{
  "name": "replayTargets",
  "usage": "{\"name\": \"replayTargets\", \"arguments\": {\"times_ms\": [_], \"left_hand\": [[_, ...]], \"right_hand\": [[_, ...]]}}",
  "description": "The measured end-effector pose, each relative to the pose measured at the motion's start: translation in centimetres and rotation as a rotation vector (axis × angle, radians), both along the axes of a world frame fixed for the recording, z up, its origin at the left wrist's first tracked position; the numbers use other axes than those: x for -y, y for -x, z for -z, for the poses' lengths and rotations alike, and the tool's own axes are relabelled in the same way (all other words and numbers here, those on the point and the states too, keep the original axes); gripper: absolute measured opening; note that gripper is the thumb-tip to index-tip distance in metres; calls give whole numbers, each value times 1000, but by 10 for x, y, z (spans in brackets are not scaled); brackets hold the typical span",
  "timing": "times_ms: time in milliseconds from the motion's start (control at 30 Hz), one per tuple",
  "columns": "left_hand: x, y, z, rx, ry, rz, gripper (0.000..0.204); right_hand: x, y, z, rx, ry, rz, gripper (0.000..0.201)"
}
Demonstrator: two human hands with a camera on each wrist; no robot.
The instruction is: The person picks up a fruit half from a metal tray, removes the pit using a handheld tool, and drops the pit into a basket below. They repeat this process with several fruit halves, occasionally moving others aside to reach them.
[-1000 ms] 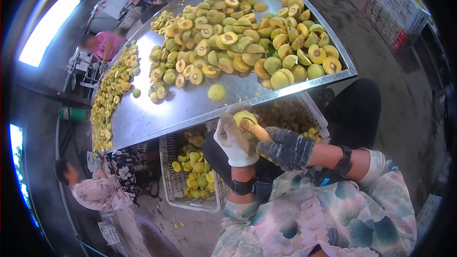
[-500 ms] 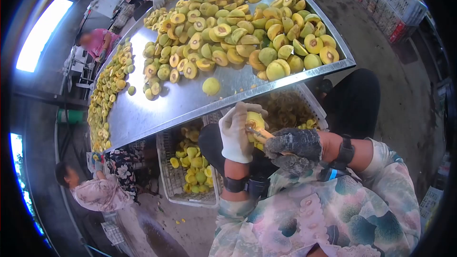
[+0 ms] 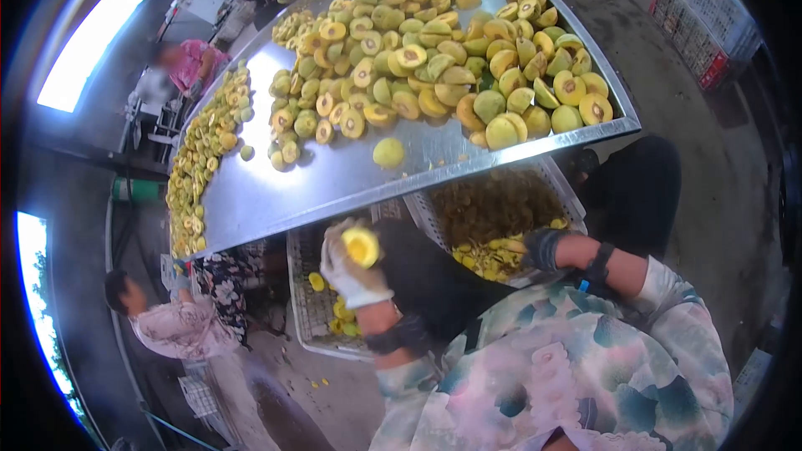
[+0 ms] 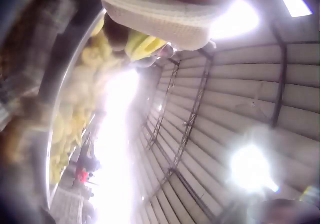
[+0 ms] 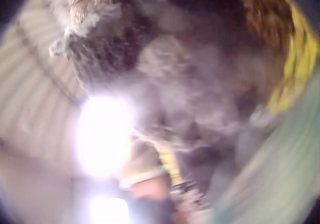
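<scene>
In the head view my left hand [image 3: 344, 272], in a white glove, holds a yellow peach half [image 3: 361, 246] with a hollowed cut face. It is over the left plastic crate [image 3: 297, 305], which contains yellow peach halves. The left wrist view shows the glove cuff [image 4: 155, 19] and part of the peach half [image 4: 143, 45]. My right hand [image 3: 544, 249], in a dark grey glove, is above the right crate [image 3: 565, 192] of brown pits and yellow scraps. It grips a pitting tool [image 3: 511, 245], mostly hidden by the hand. The right wrist view is blurred.
A metal table [image 3: 326, 221] in front bears a large heap of halved peaches [image 3: 418, 58] and a smaller row [image 3: 205, 159] at its left side. One peach piece [image 3: 388, 153] lies near its front edge. Other people work around it. Stacked crates [image 3: 706, 17] stand at far right.
The hands were together, with the tool at the pit of the peach half. Now they are apart: the left has moved left with the hollowed half, the right rightward over the pit crate.
</scene>
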State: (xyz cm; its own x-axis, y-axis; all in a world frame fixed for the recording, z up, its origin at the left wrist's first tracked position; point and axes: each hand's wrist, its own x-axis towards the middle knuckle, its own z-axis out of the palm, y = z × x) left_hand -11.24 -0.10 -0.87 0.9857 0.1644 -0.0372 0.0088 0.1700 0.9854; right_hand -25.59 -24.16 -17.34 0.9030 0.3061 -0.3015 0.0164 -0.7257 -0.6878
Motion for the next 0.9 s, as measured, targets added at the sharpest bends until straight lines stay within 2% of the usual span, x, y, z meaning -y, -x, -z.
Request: {"name": "replayTargets", "arguments": {"times_ms": [33, 67, 100, 133, 167, 200, 233, 267, 333, 367, 400, 433, 533, 567, 600, 633, 667, 733, 767, 800, 867, 900], "left_hand": [[-31, -21, 29, 89, -71, -61, 22], [-70, -42, 47, 23, -662, -74, 33], [-66, -40, 37, 112, -1134, -167, 35], [-61, -40, 25, 200, -1609, -261, 39], [-55, -51, 16, 128, -1488, -182, 46], [-40, -60, 8, 135, -1504, -131, 49], [-26, -73, 7, 218, -1461, -32, 50], [-11, -85, 9, 294, -1414, 67, 52], [20, -112, 21, 449, -1426, 258, 53], [35, -122, 27, 459, -1425, 273, 53], [50, -132, 33, 392, -1496, 416, 54], [64, -141, 39, 318, -1559, 555, 55], [77, -154, 57, 211, -1552, 555, 56], [74, -156, 57, 262, -1496, 573, 56], [66, -161, 71, 214, -1182, 567, 51], [69, -147, 56, 26, -894, 576, 45], [69, -131, 37, -159, -608, 568, 39], [55, -106, 33, -121, 36, 728, 32], [54, -93, 48, -208, 263, 602, 37], [64, -66, 29, -331, 342, 577, 43], [70, -41, 27, -281, 456, 744, 42], [70, -34, 29, -274, 460, 745, 42]], "right_hand": [[4, -6, -13, 14, 1, 12, 34], [6, -9, -40, -273, -120, 152, 37], [6, -10, -54, -569, -241, 280, 40], [5, -6, -41, -574, -242, 270, 40], [2, -4, -41, -472, -496, 150, 39], [5, -2, -46, -661, -751, 260, 39], [5, -4, -75, -853, -987, 394, 39], [8, -8, -75, -845, -982, 399, 39], [9, -12, -76, -542, -474, 214, 35], [9, -14, -79, -408, -192, 131, 34], [11, -11, -78, -407, -197, 153, 34], [15, -6, -76, -414, -428, 230, 33], [24, 3, -57, -365, -668, 239, 38], [26, 4, -61, -324, -834, 274, 39], [26, 6, -67, -409, -1018, 373, 28], [24, 7, -75, -491, -1213, 482, 24], [23, 9, -83, -562, -1398, 592, 30], [20, 4, -91, -541, -1452, 554, 29], [16, 1, -93, -539, -1476, 534, 28], [13, -3, -95, -538, -1500, 513, 28], [3, -11, -119, -552, -1422, 567, 25], [-2, -16, -123, -436, -1319, 551, 23]]}}
